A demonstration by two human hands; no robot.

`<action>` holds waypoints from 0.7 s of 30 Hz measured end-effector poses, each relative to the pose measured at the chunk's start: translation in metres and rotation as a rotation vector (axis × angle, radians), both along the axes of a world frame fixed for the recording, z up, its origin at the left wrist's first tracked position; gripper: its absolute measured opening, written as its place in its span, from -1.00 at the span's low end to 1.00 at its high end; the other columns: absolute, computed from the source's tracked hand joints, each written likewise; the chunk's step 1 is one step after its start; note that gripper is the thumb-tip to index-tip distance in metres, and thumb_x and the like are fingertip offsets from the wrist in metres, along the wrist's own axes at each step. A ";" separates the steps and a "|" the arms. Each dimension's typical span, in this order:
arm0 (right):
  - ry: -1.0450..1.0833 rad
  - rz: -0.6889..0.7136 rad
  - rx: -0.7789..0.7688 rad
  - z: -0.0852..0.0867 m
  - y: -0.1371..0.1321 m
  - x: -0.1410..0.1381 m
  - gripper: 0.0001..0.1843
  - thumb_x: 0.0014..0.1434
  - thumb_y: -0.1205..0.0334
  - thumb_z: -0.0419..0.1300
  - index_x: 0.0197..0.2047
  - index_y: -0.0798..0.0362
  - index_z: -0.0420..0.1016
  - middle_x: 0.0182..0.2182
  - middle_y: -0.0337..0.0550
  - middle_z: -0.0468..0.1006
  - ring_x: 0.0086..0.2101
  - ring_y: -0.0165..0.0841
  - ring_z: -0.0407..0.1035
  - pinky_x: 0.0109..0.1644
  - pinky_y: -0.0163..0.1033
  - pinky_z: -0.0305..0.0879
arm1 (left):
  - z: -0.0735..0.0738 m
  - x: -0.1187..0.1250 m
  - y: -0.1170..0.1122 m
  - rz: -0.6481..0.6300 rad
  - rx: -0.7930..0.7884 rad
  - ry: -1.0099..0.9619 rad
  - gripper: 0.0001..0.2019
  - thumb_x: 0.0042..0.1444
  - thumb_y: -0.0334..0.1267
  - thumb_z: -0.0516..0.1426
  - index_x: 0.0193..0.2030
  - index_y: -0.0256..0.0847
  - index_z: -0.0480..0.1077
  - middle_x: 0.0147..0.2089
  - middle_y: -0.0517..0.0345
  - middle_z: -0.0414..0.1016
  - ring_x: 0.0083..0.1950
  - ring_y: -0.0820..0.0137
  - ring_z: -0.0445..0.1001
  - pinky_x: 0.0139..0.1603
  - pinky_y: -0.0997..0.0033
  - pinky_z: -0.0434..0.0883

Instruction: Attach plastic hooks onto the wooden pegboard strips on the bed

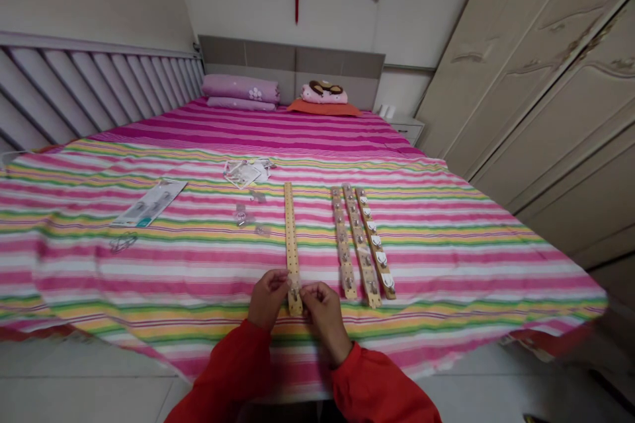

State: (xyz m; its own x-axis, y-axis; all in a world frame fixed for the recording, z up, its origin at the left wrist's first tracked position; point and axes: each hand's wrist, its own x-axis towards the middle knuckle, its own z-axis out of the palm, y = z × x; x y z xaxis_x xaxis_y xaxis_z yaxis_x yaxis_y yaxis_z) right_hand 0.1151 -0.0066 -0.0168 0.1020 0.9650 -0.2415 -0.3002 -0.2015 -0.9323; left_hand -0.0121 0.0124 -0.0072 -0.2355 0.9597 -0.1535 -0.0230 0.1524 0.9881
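Note:
A perforated wooden strip (290, 231) lies lengthwise on the striped cloth, pointing away from me. On its near end sits a small clear hook (296, 293) with a metal part. My left hand (268, 296) is closed, thumb and fingertips pinching the hook's left edge. From the other side, my right hand (325, 312) pinches its right edge, fingers bent. Just left of the strip lie several loose clear hooks (241, 215). To the right are a strip of clear hooks (342, 238), another such strip (361, 241) and a strip of white hooks (376, 238).
A flat hook package (151, 203) and a tangle of thin wire-like pieces (123, 242) lie at left. Clear packaging (247, 173) is farther back. Folded purple bedding (241, 89) rests by the headboard (248, 56). A wardrobe (536, 73) stands along the right.

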 end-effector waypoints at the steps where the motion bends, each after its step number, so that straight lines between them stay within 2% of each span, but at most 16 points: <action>1: 0.003 0.000 0.001 -0.002 0.000 0.000 -0.74 -0.24 0.10 0.35 -0.60 0.07 0.39 -0.77 -0.37 0.35 -0.73 -0.52 0.14 -0.66 -0.39 0.02 | -0.001 0.000 0.001 0.003 -0.001 0.002 -0.63 -0.35 -0.12 0.28 -0.35 -0.28 0.47 -0.45 0.15 0.48 -0.41 0.39 0.47 -0.38 0.39 0.44; 8: -0.005 -0.024 0.006 -0.010 -0.001 0.001 -0.70 -0.26 0.07 0.38 -0.59 0.08 0.42 -0.73 -0.33 0.39 -0.70 -0.51 0.18 -0.64 -0.39 0.07 | -0.013 -0.001 0.003 0.048 0.020 0.045 -0.62 -0.35 -0.13 0.31 -0.34 -0.27 0.45 -0.41 0.14 0.48 -0.41 0.40 0.45 -0.36 0.36 0.45; 11: 0.004 0.023 -0.090 -0.008 -0.003 0.001 -0.66 -0.28 0.02 0.39 -0.55 0.09 0.44 -0.72 -0.31 0.42 -0.71 -0.48 0.24 -0.67 -0.39 0.10 | -0.013 -0.001 0.002 0.072 -0.024 -0.027 -0.57 -0.38 -0.13 0.35 -0.32 -0.25 0.42 -0.39 0.12 0.50 -0.34 0.35 0.49 -0.29 0.35 0.46; 14: 0.054 0.110 -0.228 -0.002 -0.006 0.001 -0.64 -0.26 0.00 0.38 -0.50 0.11 0.45 -0.71 -0.27 0.46 -0.71 -0.44 0.30 -0.68 -0.38 0.15 | -0.005 -0.004 0.005 -0.057 -0.161 -0.137 -0.60 -0.33 -0.10 0.36 -0.36 -0.26 0.41 -0.45 0.14 0.52 -0.36 0.35 0.51 -0.29 0.37 0.45; 17: 0.165 0.165 -0.277 0.004 -0.008 0.001 -0.68 -0.24 0.07 0.37 -0.51 0.12 0.43 -0.69 -0.27 0.46 -0.71 -0.44 0.34 -0.64 -0.36 0.24 | 0.004 -0.007 0.010 -0.234 -0.317 -0.194 -0.65 -0.33 -0.10 0.37 -0.49 -0.28 0.41 -0.58 0.20 0.46 -0.48 0.42 0.46 -0.35 0.42 0.41; 19: 0.218 0.184 -0.281 0.005 -0.007 0.000 -0.71 -0.24 0.11 0.37 -0.52 0.13 0.43 -0.70 -0.27 0.45 -0.71 -0.44 0.35 -0.62 -0.36 0.27 | 0.007 -0.008 0.014 -0.276 -0.387 -0.237 -0.65 -0.37 -0.12 0.39 -0.54 -0.29 0.40 -0.64 0.23 0.42 -0.54 0.46 0.43 -0.38 0.45 0.39; 21: 0.231 0.195 -0.279 0.005 -0.006 0.000 -0.73 -0.25 0.15 0.36 -0.53 0.14 0.44 -0.71 -0.25 0.45 -0.71 -0.44 0.35 -0.62 -0.37 0.27 | 0.007 -0.007 0.018 -0.259 -0.430 -0.279 -0.64 -0.41 -0.15 0.41 -0.56 -0.29 0.38 -0.65 0.22 0.42 -0.55 0.46 0.43 -0.39 0.45 0.39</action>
State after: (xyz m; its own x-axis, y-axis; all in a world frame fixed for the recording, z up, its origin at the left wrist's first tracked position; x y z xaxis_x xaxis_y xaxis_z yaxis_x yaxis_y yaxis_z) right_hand 0.1150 -0.0127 -0.0122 -0.1639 0.8550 -0.4920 -0.4269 -0.5111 -0.7461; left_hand -0.0190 0.0301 -0.0003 0.1044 0.8180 -0.5657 -0.1820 0.5750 0.7977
